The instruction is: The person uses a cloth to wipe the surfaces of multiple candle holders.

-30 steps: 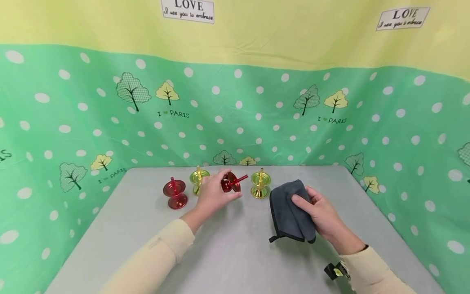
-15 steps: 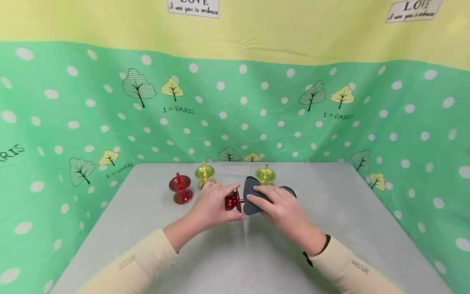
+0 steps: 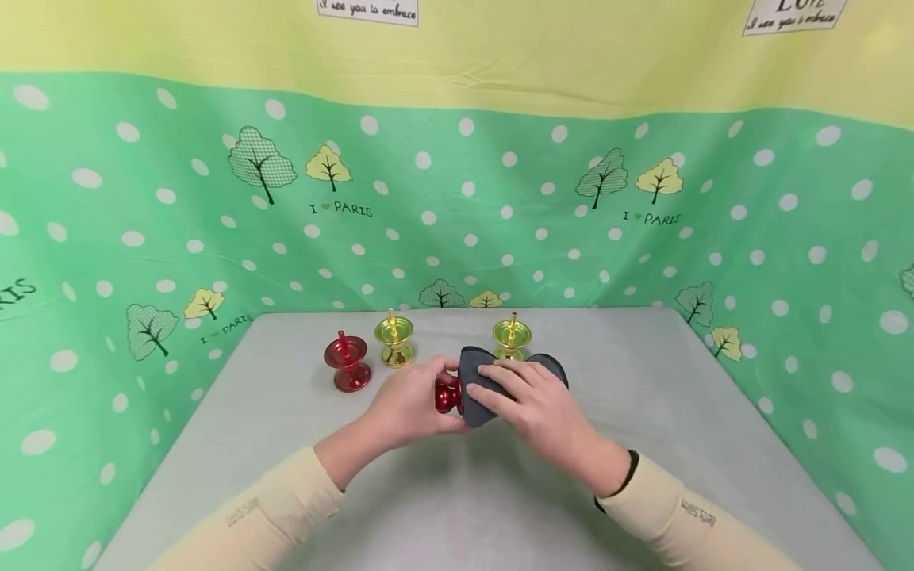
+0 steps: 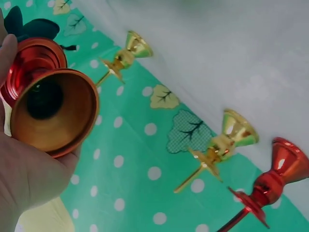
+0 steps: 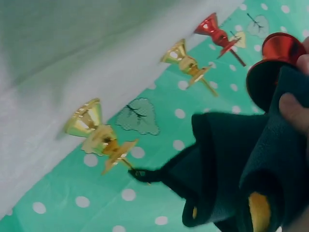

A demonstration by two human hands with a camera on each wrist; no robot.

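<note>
A shiny red candle holder (image 3: 447, 395) lies sideways in my left hand (image 3: 407, 403), its hollow base (image 4: 65, 123) facing the left wrist camera. Fingers and thumb of that hand curl around its rim. My right hand (image 3: 550, 412) grips a dark grey cloth (image 3: 475, 373) with black edging and presses it over the holder's dish end. The cloth covers the dish and the spike. In the right wrist view, the rest of the cloth (image 5: 224, 159) hangs in folds with a small loop at its corner.
Another red candle holder (image 3: 348, 363) stands upright at left on the grey table (image 3: 236, 444). Beside it is a gold one (image 3: 395, 339). A second gold one (image 3: 511, 333) stands behind the right hand, partly hidden. A green dotted curtain (image 3: 485, 214) hangs behind the table.
The right hand has brought the cloth leftward onto the red candle holder, covering its spike and then its dish. The left hand has lowered the holder slightly toward me.
</note>
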